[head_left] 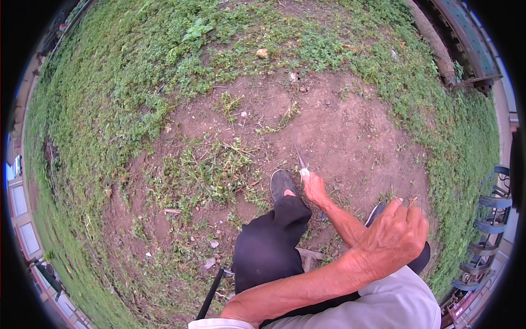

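Head view: with 12 at the picture's top, I look down on bare soil (356, 131), the left forearm (307, 290) crossing over the right forearm (342, 216).
Working stroke: I judge it best made with a firm wrist, the pointed tool (301, 160) low to the ground, in short pulls clear of the dark shoe (281, 185); I would uncross the arms so the left hand (399, 233) stays out of its path.
Tool direction: its tip points between 11 and 12 o'clock, and the long axis runs back towards 5.
Tool place: over soil, at the shoe's 1 o'clock; the weed clump (213, 170) lies at the tool's 9.
Right-hand fingers: this right hand (315, 188) has them closed round the whitish handle end.
Left-hand fingers: curled, at the right hand's 4 o'clock, their back towards me; a dry wisp (413, 200) shows by the fingertips, but I cannot tell whether they pinch it.
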`<state>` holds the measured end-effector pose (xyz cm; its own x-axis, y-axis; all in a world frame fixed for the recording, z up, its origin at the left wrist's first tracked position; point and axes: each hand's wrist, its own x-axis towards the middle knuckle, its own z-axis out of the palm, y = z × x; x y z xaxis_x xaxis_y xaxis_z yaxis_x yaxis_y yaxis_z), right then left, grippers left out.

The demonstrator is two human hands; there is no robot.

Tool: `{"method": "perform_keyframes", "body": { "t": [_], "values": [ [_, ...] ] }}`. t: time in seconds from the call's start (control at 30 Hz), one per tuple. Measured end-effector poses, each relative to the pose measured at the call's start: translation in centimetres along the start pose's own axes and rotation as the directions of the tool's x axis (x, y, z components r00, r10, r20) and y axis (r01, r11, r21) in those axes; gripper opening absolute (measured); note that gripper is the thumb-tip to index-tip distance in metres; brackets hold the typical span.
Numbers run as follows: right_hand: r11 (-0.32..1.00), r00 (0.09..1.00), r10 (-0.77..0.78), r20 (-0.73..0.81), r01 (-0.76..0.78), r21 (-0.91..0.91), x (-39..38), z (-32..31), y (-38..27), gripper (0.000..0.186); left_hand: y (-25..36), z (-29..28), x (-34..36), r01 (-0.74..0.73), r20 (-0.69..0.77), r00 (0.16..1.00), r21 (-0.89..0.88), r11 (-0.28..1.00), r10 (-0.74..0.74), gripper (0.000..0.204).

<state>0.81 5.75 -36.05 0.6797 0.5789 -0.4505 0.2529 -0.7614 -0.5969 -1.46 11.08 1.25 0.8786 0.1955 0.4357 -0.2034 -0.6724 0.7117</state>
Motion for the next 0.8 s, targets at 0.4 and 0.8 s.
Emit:
{"method": "perform_keyframes", "body": {
  "t": [0.4, 0.8],
  "values": [
    [0.996, 0.919, -0.009, -0.395, 0.045, 0.083, 16.9, -5.2, -7.4, 0.055, 0.0, 0.1, 0.0, 0.012, -0.004, 1.0, 0.013, 1.0, -0.012, 0.019],
    [0.998, 0.996, -0.055, -0.069, 0.056, 0.01, 14.2, -0.6, -7.3, 0.046, -0.3, -0.2, -0.2, 0.015, 0.012, 1.0, -0.001, 1.0, -0.015, 0.021]
  ]
}}
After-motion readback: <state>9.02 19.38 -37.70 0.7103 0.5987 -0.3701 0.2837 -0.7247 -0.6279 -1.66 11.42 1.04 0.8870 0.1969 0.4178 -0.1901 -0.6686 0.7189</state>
